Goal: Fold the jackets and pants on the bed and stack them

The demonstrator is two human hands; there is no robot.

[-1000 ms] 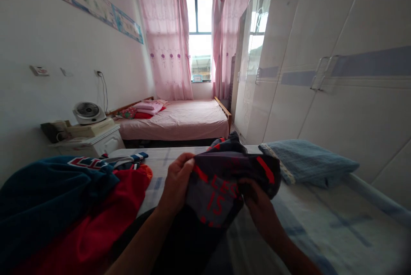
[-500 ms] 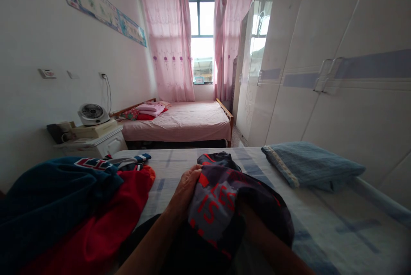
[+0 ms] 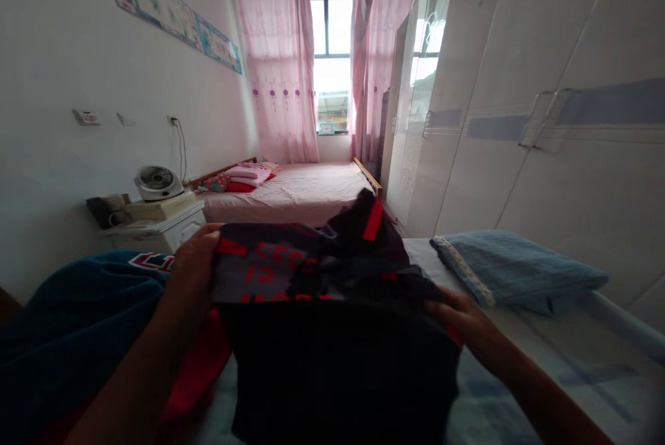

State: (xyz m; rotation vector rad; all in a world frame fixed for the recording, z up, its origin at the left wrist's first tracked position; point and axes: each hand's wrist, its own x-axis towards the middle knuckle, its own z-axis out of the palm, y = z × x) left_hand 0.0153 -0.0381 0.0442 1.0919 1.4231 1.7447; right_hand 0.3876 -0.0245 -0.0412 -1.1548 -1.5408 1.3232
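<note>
A black garment (image 3: 337, 362) with a grey upper band and red lettering is stretched out in front of me above the bed; I cannot tell its exact kind. My left hand (image 3: 197, 261) grips its upper left corner. At its right edge, lower down, my right hand (image 3: 460, 313) is closed on the cloth. A bunched dark part with a red strip rises at the top of the garment. To the left, a dark teal garment (image 3: 77, 313) with white-and-red letters lies over a red one (image 3: 200, 362), partly behind my left arm.
A folded blue cloth (image 3: 519, 265) rests on the right of the checked bedsheet (image 3: 551, 355). White wardrobes (image 3: 571, 202) line the right side. Beyond are a pink bed (image 3: 296, 188) and a nightstand (image 3: 179, 230) topped with boxes and a small fan (image 3: 158, 181).
The bunched garment has been spread wide and lifted. My left hand has moved left with its corner; my right hand has come out from behind the cloth to the right edge.
</note>
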